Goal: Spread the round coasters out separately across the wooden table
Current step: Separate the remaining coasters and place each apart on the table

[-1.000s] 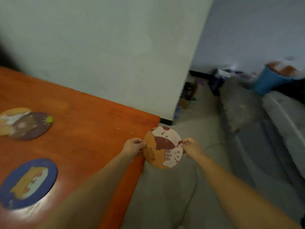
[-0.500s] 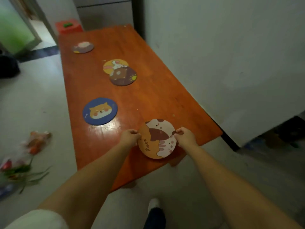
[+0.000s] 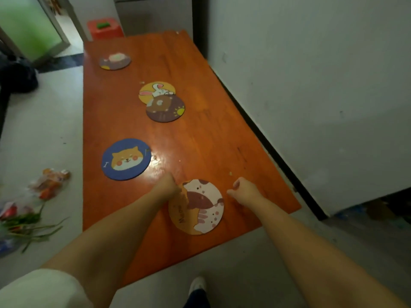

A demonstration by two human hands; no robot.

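Note:
An orange-and-white cat coaster [image 3: 200,207] lies flat on the wooden table [image 3: 200,134] near its front edge. My left hand [image 3: 168,186] is curled, its fingertips on the coaster's upper left rim. My right hand [image 3: 242,189] hovers just right of the coaster, loosely closed and holding nothing. A blue dog coaster [image 3: 126,159] lies alone to the left. Further back, a brown bear coaster [image 3: 165,108] overlaps a yellow rabbit coaster [image 3: 155,90]. A purple coaster [image 3: 115,61] sits alone at the far end.
A white wall [image 3: 311,85] runs close along the table's right side. A red stool [image 3: 104,27] stands beyond the far end. Plastic wrappers [image 3: 50,182] and green stems [image 3: 29,227] lie on the floor at the left. My shoe [image 3: 196,285] shows below the table's front edge.
The cat coaster, held up between both hands before, now lies flat on the table. My right hand has let go and moved a little to the right.

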